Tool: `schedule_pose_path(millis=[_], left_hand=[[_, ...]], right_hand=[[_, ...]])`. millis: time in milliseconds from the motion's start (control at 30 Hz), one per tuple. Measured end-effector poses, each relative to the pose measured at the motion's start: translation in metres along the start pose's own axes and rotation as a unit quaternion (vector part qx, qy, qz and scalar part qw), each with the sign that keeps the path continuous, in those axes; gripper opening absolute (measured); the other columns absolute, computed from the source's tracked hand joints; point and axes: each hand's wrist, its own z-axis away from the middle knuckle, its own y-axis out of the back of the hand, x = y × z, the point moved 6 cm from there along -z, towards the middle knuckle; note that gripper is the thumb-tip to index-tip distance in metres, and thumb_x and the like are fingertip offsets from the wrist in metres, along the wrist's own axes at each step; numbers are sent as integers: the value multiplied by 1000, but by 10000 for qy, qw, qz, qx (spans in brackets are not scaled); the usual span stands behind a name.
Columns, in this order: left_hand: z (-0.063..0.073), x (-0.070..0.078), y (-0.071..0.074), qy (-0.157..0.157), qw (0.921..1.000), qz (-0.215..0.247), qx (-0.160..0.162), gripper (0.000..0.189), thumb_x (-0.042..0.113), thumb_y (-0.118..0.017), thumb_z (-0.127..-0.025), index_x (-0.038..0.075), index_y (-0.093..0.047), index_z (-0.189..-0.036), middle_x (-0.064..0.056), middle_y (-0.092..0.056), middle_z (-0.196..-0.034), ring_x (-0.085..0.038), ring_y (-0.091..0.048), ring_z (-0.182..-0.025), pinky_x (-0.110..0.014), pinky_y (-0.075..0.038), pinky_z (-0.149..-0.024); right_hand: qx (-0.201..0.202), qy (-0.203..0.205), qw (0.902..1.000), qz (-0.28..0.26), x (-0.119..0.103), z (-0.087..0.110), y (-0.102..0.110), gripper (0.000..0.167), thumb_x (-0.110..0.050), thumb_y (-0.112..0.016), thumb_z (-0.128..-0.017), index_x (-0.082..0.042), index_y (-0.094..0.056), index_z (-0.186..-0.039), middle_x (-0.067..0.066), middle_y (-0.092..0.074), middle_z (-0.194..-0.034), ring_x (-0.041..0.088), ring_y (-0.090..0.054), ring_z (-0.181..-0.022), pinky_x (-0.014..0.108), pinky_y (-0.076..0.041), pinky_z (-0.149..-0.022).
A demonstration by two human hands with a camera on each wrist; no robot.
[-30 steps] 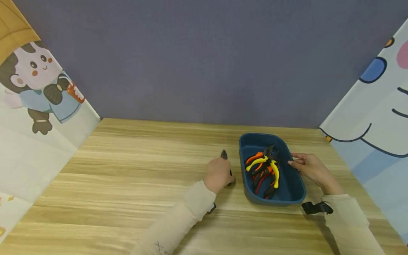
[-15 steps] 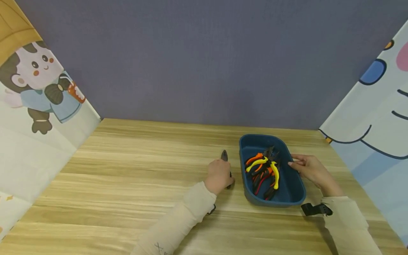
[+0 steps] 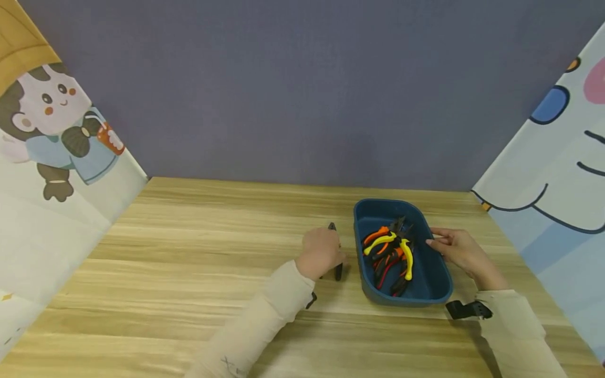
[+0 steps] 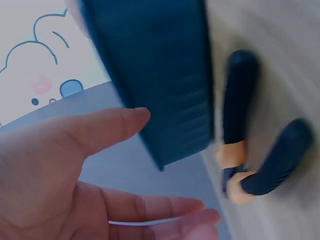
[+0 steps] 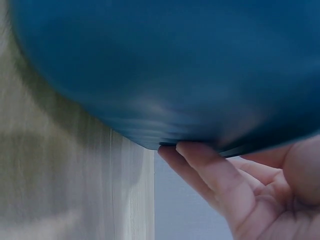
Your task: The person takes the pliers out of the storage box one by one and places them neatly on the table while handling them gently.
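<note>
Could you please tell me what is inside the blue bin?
Inside the blue bin lies a heap of pliers with yellow, orange, red and black handles. Those underneath are partly covered, so their exact number cannot be told.

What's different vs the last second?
The left hand shifted slightly left and up in the head view and seems to have let go of the dark-handled pliers, whose spread handles now show more. Unchanged: right hand at the rim of the blue bin, tools inside.
</note>
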Motion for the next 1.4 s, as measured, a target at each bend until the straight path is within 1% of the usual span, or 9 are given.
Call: schedule_pose_path(millis=[100, 400, 500, 633, 767, 867, 1033, 1200, 1400], left_hand=[[-2, 3, 10, -130, 9998, 146, 55, 58, 48, -62, -85, 17, -32, -49, 5, -24, -49, -8, -23, -45, -21, -17, -39], [-5, 28, 39, -509, 9983, 225, 145, 58, 55, -55, -89, 18, -36, -48, 6, -26, -47, -9, -26, -42, -23, -20, -38], [-6, 37, 44, -651, 9971, 223, 313, 60, 54, -55, -89, 18, -33, -47, 6, -23, -45, -9, -22, -40, -22, -16, -37], [-11, 47, 46, -768, 9960, 275, 352, 60, 53, -56, -89, 18, -33, -46, 6, -22, -42, -8, -18, -37, -22, -14, -36], [-17, 56, 48, -940, 9944, 449, 166, 59, 52, -57, -89, 18, -36, -46, 6, -22, -42, -7, -18, -36, -21, -15, -36], [-20, 64, 52, -1146, 9914, 618, 96, 56, 51, -57, -89, 18, -39, -47, 6, -25, -42, -7, -25, -36, -20, -22, -36], [-27, 85, 60, -1402, 9890, 467, 49, 51, 51, -56, -90, 19, -44, -51, 7, -32, -44, -7, -39, -41, -21, -33, -41], [-37, 105, 58, -1120, 9922, 260, -473, 44, 55, -55, -88, 22, -54, -60, 7, -43, -54, -7, -49, -52, -22, -35, -44], [-47, 124, 51, -973, 9921, 234, -757, 32, 58, -58, -85, 28, -69, -89, 10, -63, -79, -8, -57, -62, -23, -42, -48]], right_hand=[[25, 11, 10000, 52, 1, 0, 1, 54, -17, -49, -99, 15, -32, -138, -8, -38, -55, 6, -33, -45, 28, -39, -46], [-36, -72, 9999, 81, 4, 0, 0, 56, -18, -50, -99, 16, -29, -139, -4, -47, -63, 6, -35, -47, 26, -46, -56], [-38, -80, 9999, 135, 4, 0, -1, 57, -19, -49, -99, 17, -28, -138, 12, -62, -79, 4, -42, -51, 26, -50, -61], [-17, -73, 9997, 234, 4, 1, -1, 57, -20, -49, -99, 17, -29, -138, 29, -62, -107, 6, -42, -51, 27, -52, -66], [-12, -51, 9998, 207, 3, 1, 1, 56, -18, -49, -99, 16, -30, -138, 13, -62, -78, 7, -35, -46, 26, -47, -58], [-23, -58, 9998, 165, 2, 1, 1, 55, -17, -50, -98, 16, -30, -138, -2, -49, -64, 6, -35, -46, 28, -45, -54], [-31, -29, 9997, 246, 0, 1, 2, 56, -18, -50, -98, 17, -31, -138, -4, -51, -63, 6, -39, -48, 26, -45, -53], [-61, 24, 9995, 301, -2, -1, 2, 54, -18, -49, -99, 16, -32, -137, -7, -36, -55, 7, -37, -47, 25, -38, -47], [-136, 69, 9998, 141, -1, -2, 1, 52, -14, -47, -99, 17, -30, -138, -7, -42, -56, 5, -32, -44, 25, -38, -48]])
